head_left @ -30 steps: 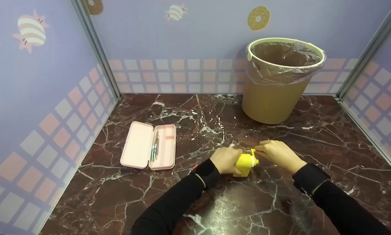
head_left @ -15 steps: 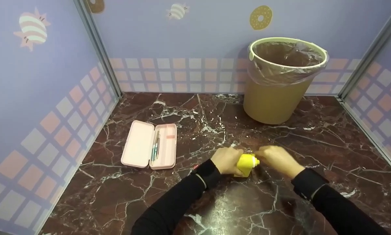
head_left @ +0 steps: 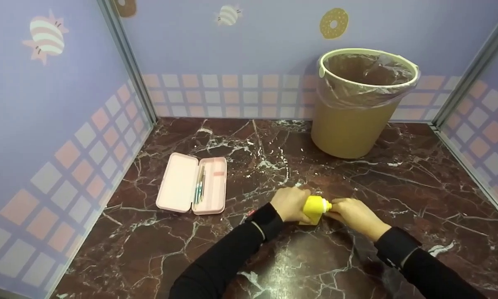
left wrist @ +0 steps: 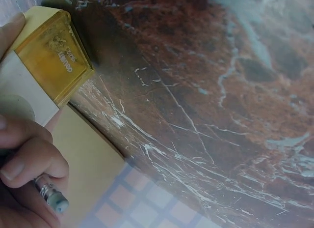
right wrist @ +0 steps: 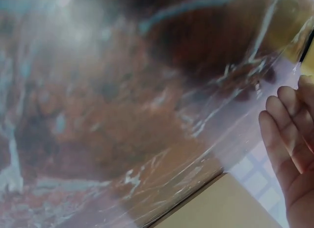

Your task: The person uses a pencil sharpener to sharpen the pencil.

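Note:
A yellow hand-crank pencil sharpener [head_left: 314,209] lies on the dark marble-patterned table, its crank side facing right. My left hand [head_left: 289,204] grips its body from the left. In the left wrist view, the see-through yellow shavings drawer [left wrist: 56,58] shows, and a pencil [left wrist: 50,194] with a metal ferrule pokes out between my curled fingers. My right hand [head_left: 355,214] pinches the crank handle, which its fingers hide. In the right wrist view, several half-curled fingers [right wrist: 282,139] appear at the right edge, close to a sliver of yellow.
An open pink pencil case [head_left: 209,187] with several thin pencils or brushes [head_left: 199,187] lies to the left. A tan trash bin [head_left: 348,124] lined with clear plastic stands at the back right. A small red thing [head_left: 251,213] peeks out by my left wrist. Patterned walls enclose the table.
My right hand has swung downward round the sharpener's hub, taking the crank from its raised position to lower down. The left hand and sharpener have stayed in place.

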`<state>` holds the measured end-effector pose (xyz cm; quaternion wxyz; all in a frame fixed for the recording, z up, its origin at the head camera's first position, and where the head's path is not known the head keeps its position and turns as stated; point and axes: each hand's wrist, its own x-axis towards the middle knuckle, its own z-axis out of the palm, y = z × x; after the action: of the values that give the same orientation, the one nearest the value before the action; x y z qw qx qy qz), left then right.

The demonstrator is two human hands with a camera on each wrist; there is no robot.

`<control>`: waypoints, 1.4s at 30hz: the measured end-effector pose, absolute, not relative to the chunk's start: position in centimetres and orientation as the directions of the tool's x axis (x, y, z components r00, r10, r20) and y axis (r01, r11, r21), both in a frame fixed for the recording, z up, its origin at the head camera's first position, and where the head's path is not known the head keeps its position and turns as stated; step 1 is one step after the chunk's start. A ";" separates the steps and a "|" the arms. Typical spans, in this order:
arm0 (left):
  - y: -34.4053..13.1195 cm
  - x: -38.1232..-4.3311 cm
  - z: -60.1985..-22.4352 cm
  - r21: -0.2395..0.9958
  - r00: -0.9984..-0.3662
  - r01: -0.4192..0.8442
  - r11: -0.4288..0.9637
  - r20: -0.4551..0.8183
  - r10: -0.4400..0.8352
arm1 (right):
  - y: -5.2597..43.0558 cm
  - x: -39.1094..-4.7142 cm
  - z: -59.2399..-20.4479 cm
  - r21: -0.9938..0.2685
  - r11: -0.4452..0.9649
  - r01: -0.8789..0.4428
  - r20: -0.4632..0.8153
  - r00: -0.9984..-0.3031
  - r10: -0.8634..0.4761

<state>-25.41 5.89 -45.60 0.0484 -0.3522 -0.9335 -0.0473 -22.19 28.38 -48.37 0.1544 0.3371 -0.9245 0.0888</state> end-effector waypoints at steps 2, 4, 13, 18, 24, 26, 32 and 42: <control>6.0 -25.4 -45.6 0.055 -0.751 0.658 0.751 0.125 0.649 | 28.4 -21.8 -48.5 -0.080 0.750 -0.656 0.348 -0.723 -0.596; 6.1 -25.3 -45.6 0.058 -0.757 0.652 0.756 0.120 0.643 | 28.5 -21.5 -48.6 -0.092 0.741 -0.665 0.351 -0.718 -0.601; 6.5 -25.3 -45.6 0.069 -0.781 0.624 0.779 0.092 0.618 | 28.6 -19.5 -48.5 -0.051 0.704 -0.708 0.353 -0.672 -0.651; 6.5 -25.2 -45.7 0.084 -0.780 0.626 0.775 0.089 0.620 | 28.7 -18.6 -48.1 -0.055 0.703 -0.709 0.313 -0.681 -0.662; 6.7 -25.2 -45.7 0.103 -0.785 0.619 0.779 0.072 0.615 | 28.9 -17.9 -47.2 -0.045 0.705 -0.707 0.295 -0.684 -0.667; 6.8 -25.1 -45.6 0.106 -0.787 0.617 0.780 0.065 0.614 | 28.9 -17.6 -46.8 -0.037 0.705 -0.708 0.304 -0.680 -0.667; 7.1 -25.2 -45.6 0.091 -0.785 0.619 0.780 0.054 0.617 | 28.9 -17.1 -45.6 -0.014 0.684 -0.730 0.337 -0.647 -0.684; 6.9 -25.3 -45.1 0.022 -0.750 0.660 0.751 0.079 0.657 | 29.4 -18.5 -41.8 0.092 0.649 -0.756 0.455 -0.547 -0.702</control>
<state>-25.30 6.93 -45.13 0.0333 -0.3521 -0.9350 -0.0243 -18.46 29.36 -41.78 0.2322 0.4152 -0.8777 0.0574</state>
